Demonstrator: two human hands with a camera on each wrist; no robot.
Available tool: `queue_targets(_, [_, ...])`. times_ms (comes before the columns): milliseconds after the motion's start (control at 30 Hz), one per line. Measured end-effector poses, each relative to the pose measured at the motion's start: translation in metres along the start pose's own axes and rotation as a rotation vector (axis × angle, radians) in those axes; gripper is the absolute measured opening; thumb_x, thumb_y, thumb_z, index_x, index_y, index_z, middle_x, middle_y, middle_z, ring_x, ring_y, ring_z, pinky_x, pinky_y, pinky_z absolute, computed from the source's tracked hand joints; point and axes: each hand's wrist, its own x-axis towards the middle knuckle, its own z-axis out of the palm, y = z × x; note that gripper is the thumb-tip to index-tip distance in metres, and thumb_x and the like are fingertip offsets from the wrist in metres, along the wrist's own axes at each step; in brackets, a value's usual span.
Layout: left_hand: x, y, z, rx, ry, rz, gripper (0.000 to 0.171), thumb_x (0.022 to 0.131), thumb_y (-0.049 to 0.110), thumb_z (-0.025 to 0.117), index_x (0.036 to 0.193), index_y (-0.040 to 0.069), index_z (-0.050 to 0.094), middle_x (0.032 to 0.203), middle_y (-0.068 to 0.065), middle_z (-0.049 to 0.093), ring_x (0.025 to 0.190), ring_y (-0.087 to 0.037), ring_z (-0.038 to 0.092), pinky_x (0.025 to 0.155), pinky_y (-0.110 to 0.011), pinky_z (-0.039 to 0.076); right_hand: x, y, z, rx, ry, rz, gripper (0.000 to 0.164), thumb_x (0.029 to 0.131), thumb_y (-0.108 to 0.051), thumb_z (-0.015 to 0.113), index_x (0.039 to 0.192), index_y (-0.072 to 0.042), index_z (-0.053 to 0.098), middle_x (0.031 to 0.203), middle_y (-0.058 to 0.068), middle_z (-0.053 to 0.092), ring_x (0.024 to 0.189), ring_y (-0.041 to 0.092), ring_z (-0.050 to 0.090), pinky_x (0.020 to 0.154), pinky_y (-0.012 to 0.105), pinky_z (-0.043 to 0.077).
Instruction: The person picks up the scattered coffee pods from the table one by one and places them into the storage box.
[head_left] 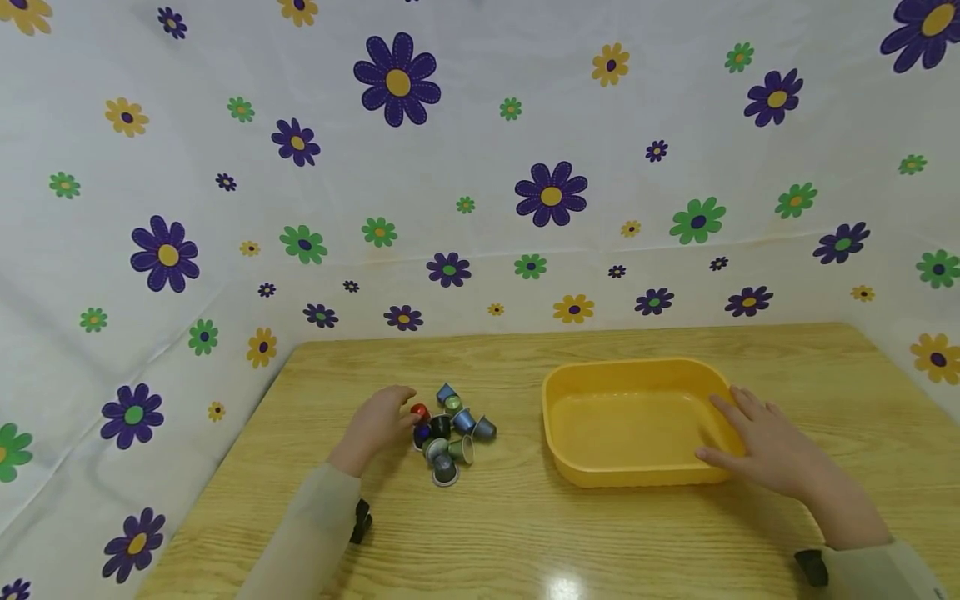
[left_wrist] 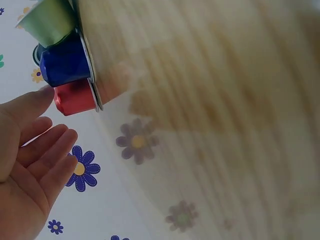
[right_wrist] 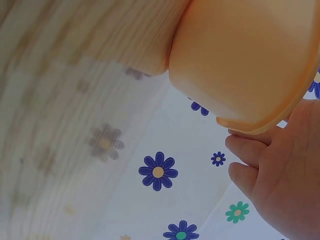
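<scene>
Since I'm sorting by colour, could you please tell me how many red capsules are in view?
1: the red capsule is at the left side of the cluster, next to the left hand. Others could be hidden among the other capsules.

Smooth plastic tray, shiny metallic capsules, glossy wood-grain tabletop, creased cloth-like backdrop

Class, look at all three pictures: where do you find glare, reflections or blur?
Head view: a white glare spot on the yellow-brown wood-grain table; left wrist view: purple flower reflections in the tabletop, its grain blurred; right wrist view: faint flower reflections beside the orange-yellow plastic basin.
</scene>
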Motion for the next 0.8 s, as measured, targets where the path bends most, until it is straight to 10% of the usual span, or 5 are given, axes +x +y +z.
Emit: queue_targets(800, [0.01,0.0,0.0072,0.08,-0.076,0.056,0.029,0.082,0.011,0.063,0.106,-0.003,0.059,0.099,-0.015,0.061,0.092,-0.029,0.056,0.081,-0.042,0.044,-0.0009,-0.0027,-0.0013,0.009,-0.019,0.023,0.084,0.081,-0.053,0.053,0.133,0.008,0.029,0.134,0.037,0.016,0.12,0.051,0.017,0.099,0.058,0.01])
